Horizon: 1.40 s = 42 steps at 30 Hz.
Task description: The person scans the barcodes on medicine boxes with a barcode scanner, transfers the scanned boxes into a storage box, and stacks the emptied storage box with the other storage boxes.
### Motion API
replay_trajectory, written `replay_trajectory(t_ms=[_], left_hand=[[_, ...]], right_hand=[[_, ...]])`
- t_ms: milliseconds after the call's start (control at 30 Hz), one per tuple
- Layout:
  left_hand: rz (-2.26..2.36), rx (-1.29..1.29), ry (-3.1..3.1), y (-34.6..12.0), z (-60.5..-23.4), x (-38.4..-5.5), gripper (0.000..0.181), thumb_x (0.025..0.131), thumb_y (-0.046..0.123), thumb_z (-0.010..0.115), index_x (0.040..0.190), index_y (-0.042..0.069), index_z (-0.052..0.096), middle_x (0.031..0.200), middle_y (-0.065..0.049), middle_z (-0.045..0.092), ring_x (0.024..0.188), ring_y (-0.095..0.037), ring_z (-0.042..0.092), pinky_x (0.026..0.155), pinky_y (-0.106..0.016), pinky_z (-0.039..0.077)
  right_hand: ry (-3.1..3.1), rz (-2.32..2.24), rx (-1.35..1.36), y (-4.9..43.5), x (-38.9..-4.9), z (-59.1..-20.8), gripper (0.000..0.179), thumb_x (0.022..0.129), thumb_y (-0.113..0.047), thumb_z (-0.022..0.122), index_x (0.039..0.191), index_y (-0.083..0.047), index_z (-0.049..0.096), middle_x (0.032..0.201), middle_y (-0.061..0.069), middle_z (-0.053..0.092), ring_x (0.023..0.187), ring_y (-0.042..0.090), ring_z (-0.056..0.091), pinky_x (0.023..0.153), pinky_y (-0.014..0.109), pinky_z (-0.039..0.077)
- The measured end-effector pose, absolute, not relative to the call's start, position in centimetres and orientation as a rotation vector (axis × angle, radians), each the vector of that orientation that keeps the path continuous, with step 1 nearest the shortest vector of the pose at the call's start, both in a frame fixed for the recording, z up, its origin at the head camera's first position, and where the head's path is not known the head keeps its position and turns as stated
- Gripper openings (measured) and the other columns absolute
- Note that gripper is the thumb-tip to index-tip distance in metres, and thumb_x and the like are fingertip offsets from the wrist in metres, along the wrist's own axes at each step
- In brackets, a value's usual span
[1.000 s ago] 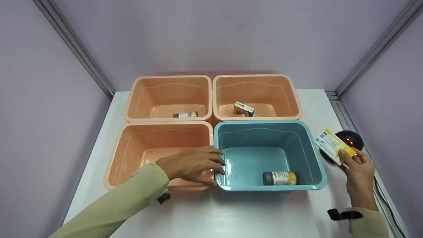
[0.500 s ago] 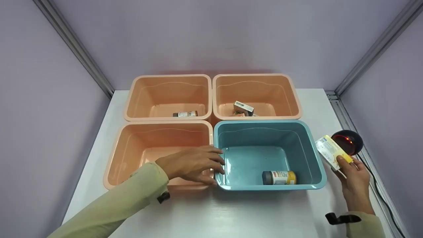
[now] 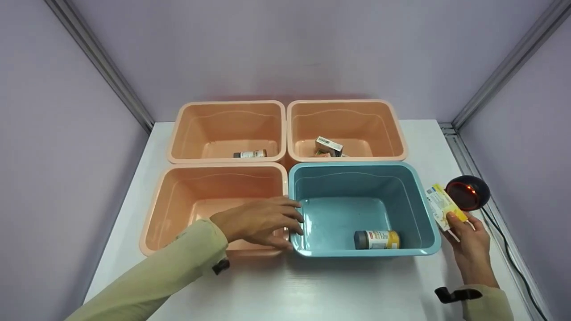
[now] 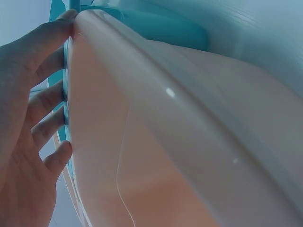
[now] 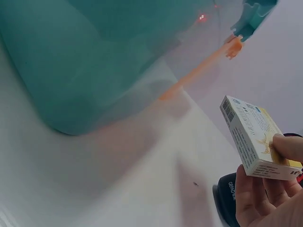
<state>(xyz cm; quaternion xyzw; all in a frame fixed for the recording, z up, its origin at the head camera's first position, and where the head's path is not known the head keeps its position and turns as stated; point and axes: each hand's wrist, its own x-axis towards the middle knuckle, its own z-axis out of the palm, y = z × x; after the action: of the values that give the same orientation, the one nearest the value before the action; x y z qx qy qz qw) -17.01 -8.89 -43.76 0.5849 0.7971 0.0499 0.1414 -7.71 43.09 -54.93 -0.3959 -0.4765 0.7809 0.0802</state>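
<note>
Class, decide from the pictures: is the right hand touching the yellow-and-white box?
Touching. The right wrist view shows it: the right hand grips the yellow-and-white box, its thumb lying on the printed face.

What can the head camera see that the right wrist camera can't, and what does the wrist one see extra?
Only the head view: the left hand, the bottle with a yellow label lying inside the blue bin, and the smaller bottle in the back-left peach bin.

Only the right wrist view: the barcode on a narrow side of the yellow-and-white box, and pale letters on the dark scanner.

Both: the right hand holding that box, the blue bin and the scanner.
</note>
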Motion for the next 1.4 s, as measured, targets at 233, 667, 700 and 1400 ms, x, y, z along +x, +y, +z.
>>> replay_trajectory(t_ms=[233,667,700,1400], left_hand=[[0.169,1.667,2.298,-8.8,-43.6,-16.9,0.044,0.104,0.049,0.073,0.141,0.025,0.073,0.155,0.002,0.065,0.162,-0.027,0.041,0.137,-0.047,0.030],[0.164,1.709,2.295,-8.9,-43.8,-17.0,0.044,0.103,0.050,0.073,0.138,0.024,0.075,0.151,0.001,0.068,0.160,-0.028,0.044,0.135,-0.044,0.033],[0.163,1.707,2.296,-8.9,-43.8,-17.0,0.044,0.103,0.050,0.073,0.138,0.024,0.075,0.151,0.001,0.068,0.160,-0.028,0.043,0.135,-0.044,0.033],[0.194,1.686,2.294,-8.9,-43.6,-17.0,0.043,0.102,0.046,0.075,0.140,0.024,0.074,0.152,0.001,0.067,0.161,-0.028,0.042,0.135,-0.045,0.034]], right_hand=[[-1.452,2.347,-1.154,43.2,-8.1,-54.3,0.055,0.093,-0.015,0.088,0.134,-0.024,0.053,0.099,-0.011,0.074,0.089,0.006,0.075,0.074,0.024,0.067],[-1.603,2.360,-0.704,43.3,-13.5,-45.6,0.049,0.093,-0.003,0.084,0.128,-0.016,0.052,0.109,-0.009,0.076,0.088,0.009,0.075,0.071,0.020,0.063],[-1.664,2.343,-0.656,42.9,-14.3,-44.9,0.049,0.094,-0.004,0.085,0.128,-0.016,0.052,0.111,-0.009,0.076,0.089,0.009,0.075,0.072,0.019,0.064],[-2.501,1.924,0.120,21.5,-28.3,-39.9,0.032,0.103,-0.009,0.074,0.124,-0.009,0.051,0.130,0.023,0.072,0.103,0.017,0.072,0.079,0.025,0.066]])
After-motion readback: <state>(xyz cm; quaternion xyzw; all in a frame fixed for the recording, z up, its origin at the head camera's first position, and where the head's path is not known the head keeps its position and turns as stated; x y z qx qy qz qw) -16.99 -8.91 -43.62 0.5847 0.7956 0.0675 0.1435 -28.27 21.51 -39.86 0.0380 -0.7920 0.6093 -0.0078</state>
